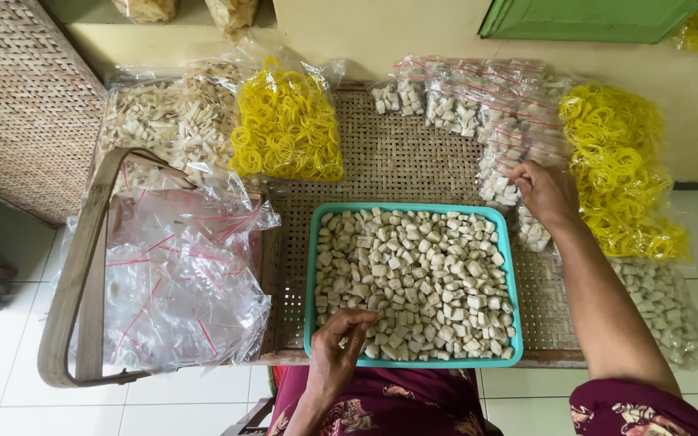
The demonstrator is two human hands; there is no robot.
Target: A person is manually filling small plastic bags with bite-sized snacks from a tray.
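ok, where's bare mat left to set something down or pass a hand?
Free: the woven mat behind the teal tray, between the yellow band bag and the small filled packets. A narrow strip left of the tray, beside the empty bags. Crowded: the right side, where the right hand rests on packets; the left hand is in the tray.

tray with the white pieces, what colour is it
The tray is teal, seen best in the head view.

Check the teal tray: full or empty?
Full: the teal tray is covered edge to edge with pale cubes.
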